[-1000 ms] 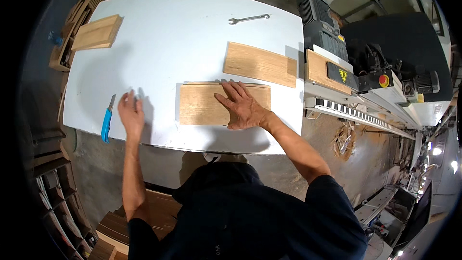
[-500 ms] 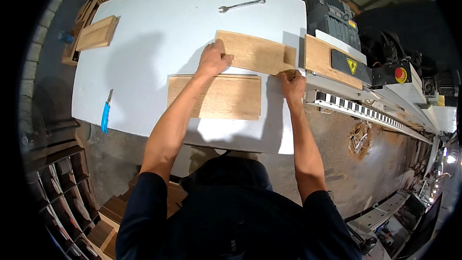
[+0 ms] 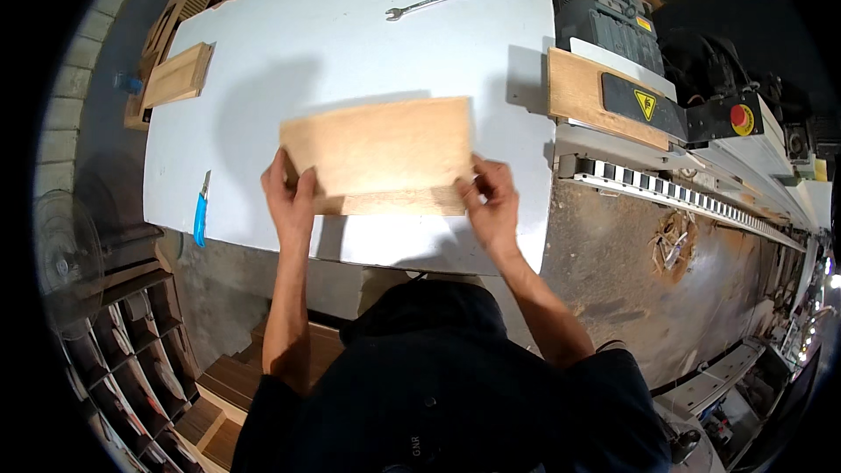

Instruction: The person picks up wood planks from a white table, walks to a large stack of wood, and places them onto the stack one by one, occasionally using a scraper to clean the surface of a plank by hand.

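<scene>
A light wooden board [image 3: 377, 147] is held between my two hands above the white table. My left hand [image 3: 290, 197] grips its left end, thumb on the near face. At the right end, my right hand [image 3: 491, 201] pinches the lower corner. Beneath it lies a second wooden board [image 3: 394, 203], mostly covered, with only its near strip showing. Whether the two boards touch, I cannot tell.
On the white table [image 3: 368, 44] lie a wrench [image 3: 429, 4] at the far side, a blue utility knife [image 3: 201, 210] near the left edge, and stacked boards [image 3: 180, 74] at far left. A machine with a motor [image 3: 604, 26] and another board [image 3: 578, 92] adjoins the right edge.
The held board has come nearer and to the left, from flat on the table to over the second board. Both hands moved with it. The view has shifted slightly.
</scene>
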Available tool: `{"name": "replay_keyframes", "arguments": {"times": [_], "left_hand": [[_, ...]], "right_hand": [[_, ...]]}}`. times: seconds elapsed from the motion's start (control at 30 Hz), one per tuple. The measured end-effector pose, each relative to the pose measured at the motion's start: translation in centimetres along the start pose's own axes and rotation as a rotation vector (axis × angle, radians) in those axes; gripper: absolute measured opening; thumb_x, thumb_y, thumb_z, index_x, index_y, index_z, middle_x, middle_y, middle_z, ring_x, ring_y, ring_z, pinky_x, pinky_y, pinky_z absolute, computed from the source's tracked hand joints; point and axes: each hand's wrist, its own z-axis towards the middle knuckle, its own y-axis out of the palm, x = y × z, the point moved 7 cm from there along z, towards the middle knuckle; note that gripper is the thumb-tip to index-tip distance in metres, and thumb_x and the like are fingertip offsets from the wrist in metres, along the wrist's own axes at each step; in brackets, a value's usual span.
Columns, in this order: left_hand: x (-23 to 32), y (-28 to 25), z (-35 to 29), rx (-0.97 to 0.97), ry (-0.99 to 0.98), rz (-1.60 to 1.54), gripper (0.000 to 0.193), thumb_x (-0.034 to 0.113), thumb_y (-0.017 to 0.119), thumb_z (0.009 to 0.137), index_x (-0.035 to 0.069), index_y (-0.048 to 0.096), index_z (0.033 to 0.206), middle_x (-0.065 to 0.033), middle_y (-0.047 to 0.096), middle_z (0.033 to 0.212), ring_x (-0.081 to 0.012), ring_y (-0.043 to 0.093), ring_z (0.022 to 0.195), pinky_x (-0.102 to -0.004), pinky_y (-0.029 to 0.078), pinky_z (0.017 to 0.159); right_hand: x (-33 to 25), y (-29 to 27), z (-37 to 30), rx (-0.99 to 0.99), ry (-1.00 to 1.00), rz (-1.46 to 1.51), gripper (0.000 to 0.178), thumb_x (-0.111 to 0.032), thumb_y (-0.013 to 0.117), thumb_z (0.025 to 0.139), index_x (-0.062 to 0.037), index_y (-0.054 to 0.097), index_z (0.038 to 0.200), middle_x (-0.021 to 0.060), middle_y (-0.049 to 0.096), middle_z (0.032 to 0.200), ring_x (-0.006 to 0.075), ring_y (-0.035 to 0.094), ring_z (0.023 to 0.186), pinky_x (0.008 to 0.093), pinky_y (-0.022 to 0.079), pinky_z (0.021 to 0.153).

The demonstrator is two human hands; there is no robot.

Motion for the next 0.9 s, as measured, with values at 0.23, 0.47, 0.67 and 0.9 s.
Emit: {"name": "replay_keyframes", "arguments": {"times": [0.23, 0.47, 0.67, 0.9], "left_hand": [[-3.9, -0.6, -1.5, -0.006, 0.236, 0.505, 0.054, 0.026, 0.058, 0.088, 0.001, 0.044, 0.134, -0.0275, 0.038, 0.133, -0.0408, 0.040, 0.118, -0.0484, 0.036, 0.098], [0.8, 8.6, -3.9, -0.299, 0.511, 0.776, 0.074, 0.047, 0.050, 0.090, 0.000, 0.029, 0.143, -0.0243, 0.020, 0.150, -0.0420, 0.012, 0.140, -0.0552, 0.010, 0.112], [0.9, 8.6, -4.0, -0.266, 0.512, 0.761, 0.070, 0.043, 0.047, 0.092, -0.001, 0.028, 0.143, -0.0239, 0.021, 0.150, -0.0392, 0.015, 0.140, -0.0553, 0.010, 0.111], [1.0, 8.5, -4.0, -0.282, 0.478, 0.787, 0.071, 0.043, 0.047, 0.090, -0.003, 0.030, 0.141, -0.0247, 0.021, 0.149, -0.0393, 0.013, 0.140, -0.0547, 0.007, 0.112]], "right_hand": [[0.0, 2.6, -3.4, -0.140, -0.303, -0.579, 0.042, -0.019, 0.062, 0.084, 0.0010, 0.056, 0.121, 0.0159, 0.051, 0.117, 0.0321, 0.050, 0.101, 0.0424, 0.043, 0.087], [1.5, 3.0, -2.1, -0.332, -0.543, -0.885, 0.056, -0.034, 0.050, 0.091, 0.0022, 0.043, 0.134, 0.0166, 0.033, 0.146, 0.0451, 0.027, 0.133, 0.0524, 0.027, 0.107], [3.0, -0.1, -1.2, -0.192, -0.415, -1.034, 0.054, -0.033, 0.053, 0.092, 0.0029, 0.047, 0.131, 0.0200, 0.050, 0.131, 0.0425, 0.037, 0.127, 0.0493, 0.030, 0.105], [6.9, 1.0, 3.5, 0.000, -0.094, -0.719, 0.036, -0.028, 0.065, 0.085, 0.0030, 0.065, 0.103, 0.0177, 0.067, 0.093, 0.0273, 0.061, 0.092, 0.0395, 0.044, 0.089]]}}
